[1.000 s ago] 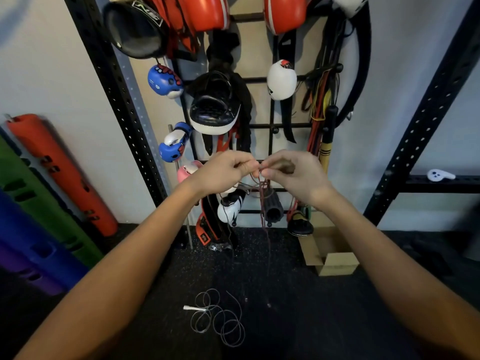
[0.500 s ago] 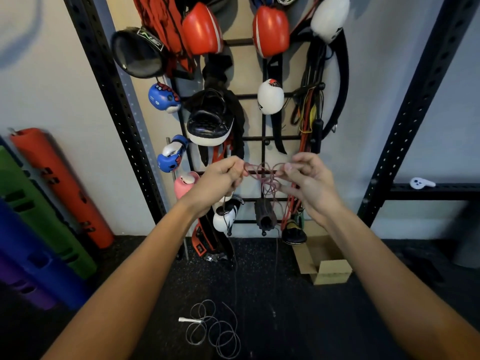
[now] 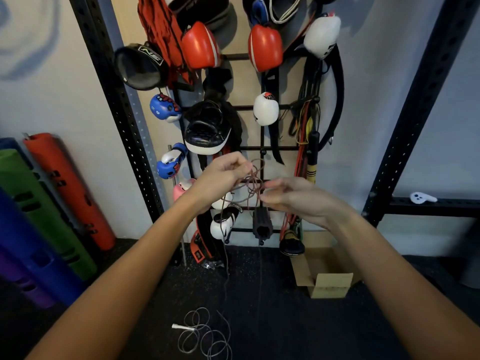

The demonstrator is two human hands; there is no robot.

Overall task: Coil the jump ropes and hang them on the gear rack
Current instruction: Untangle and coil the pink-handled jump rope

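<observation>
The left hand (image 3: 223,175) pinched loose loops of a dark red jump rope (image 3: 255,181), its fingers curled. The loops ran across to the right hand (image 3: 298,198), whose fingertips also gripped the cord. Two strands dangled beneath both hands. Further below them, a grey jump rope (image 3: 205,333) lay loosely coiled on the floor (image 3: 285,320). The gear rack (image 3: 262,149) stood behind the hands.

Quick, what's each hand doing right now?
Left hand: closed, gripping loops of the dark red jump rope.
Right hand: closed, pinching the same rope.
</observation>
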